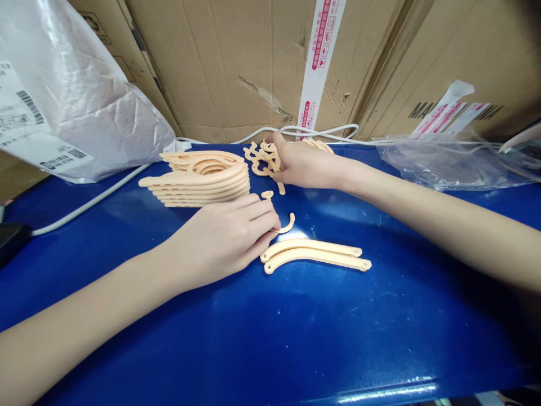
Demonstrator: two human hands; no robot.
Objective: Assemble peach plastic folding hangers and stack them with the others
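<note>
My left hand [230, 237] is closed, its fingertips pinching a cream plastic hook [289, 224] whose curved end sticks out to the right. A rounded plastic end [267, 195] shows just above the fingers; whether it belongs to that hook I cannot tell. At the back, my right hand [306, 162] has its thumb and fingers bent around a pile of small cream plastic hooks [258, 158]; the palm hides some of them. Two curved hanger arms [316, 255] lie side by side in front of my left fingertips. Left of the pile rises a stack of cream folding hangers [198, 180].
Cardboard boxes [236, 62] stand along the back of the blue table [253, 338]. A white padded bag [84, 96] leans at the left, beside a white cable [93, 200]. Clear plastic wrap [443, 163] lies at the back right. A dark object [12, 242] sits at the left edge.
</note>
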